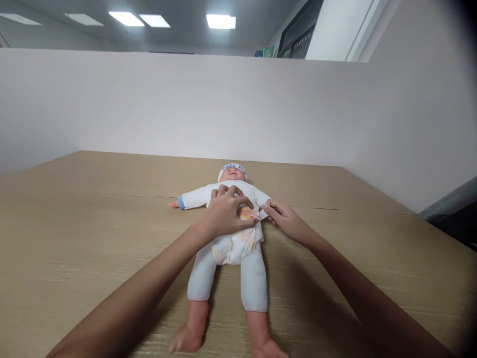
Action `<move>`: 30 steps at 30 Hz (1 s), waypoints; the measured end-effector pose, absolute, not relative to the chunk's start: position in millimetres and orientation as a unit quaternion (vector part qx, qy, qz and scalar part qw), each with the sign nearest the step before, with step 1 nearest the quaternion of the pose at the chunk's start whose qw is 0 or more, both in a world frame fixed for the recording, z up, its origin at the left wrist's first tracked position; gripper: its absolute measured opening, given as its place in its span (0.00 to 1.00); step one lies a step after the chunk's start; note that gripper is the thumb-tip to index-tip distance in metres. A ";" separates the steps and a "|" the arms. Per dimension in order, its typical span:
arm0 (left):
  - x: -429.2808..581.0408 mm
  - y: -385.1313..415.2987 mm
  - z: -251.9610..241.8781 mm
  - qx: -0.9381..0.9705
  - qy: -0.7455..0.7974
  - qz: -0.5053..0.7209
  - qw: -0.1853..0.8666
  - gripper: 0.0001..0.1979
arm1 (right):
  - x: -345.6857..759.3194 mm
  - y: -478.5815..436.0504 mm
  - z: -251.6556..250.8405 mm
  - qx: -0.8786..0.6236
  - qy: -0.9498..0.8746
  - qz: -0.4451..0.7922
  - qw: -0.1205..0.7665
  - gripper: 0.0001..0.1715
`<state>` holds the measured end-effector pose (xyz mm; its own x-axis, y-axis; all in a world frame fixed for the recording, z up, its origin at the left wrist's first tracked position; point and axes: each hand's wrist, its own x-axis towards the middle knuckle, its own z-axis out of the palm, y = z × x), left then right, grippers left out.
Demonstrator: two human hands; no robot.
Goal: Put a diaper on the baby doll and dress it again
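Note:
A baby doll (203,196) in a white suit and cap lies on its back on the wooden table (74,223), feet toward me. A white diaper (234,246) with a yellow print wraps its hips. My left hand (225,214) rests flat on the doll's belly, fingers spread over the diaper's top edge. My right hand (283,219) pinches the diaper's side tab at the doll's waist on the right.
White partition walls (186,104) close off the table at the back and on the right. The table's right edge (439,228) drops off to a dark floor.

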<state>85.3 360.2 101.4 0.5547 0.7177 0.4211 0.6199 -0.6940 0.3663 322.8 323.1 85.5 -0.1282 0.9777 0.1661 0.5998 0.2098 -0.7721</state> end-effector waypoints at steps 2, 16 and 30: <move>86.9 360.0 98.5 0.876 0.383 0.279 0.087 0.19 | 325.9 321.5 83.0 -0.544 -0.696 0.302 0.358 0.26; 90.1 349.6 99.9 0.873 0.408 0.265 0.042 0.18 | 286.7 321.8 67.1 -0.507 -0.691 0.321 0.404 0.24; 85.7 353.2 105.5 0.852 0.420 0.273 0.153 0.13 | 331.5 294.7 55.8 -0.505 -0.631 0.252 0.533 0.31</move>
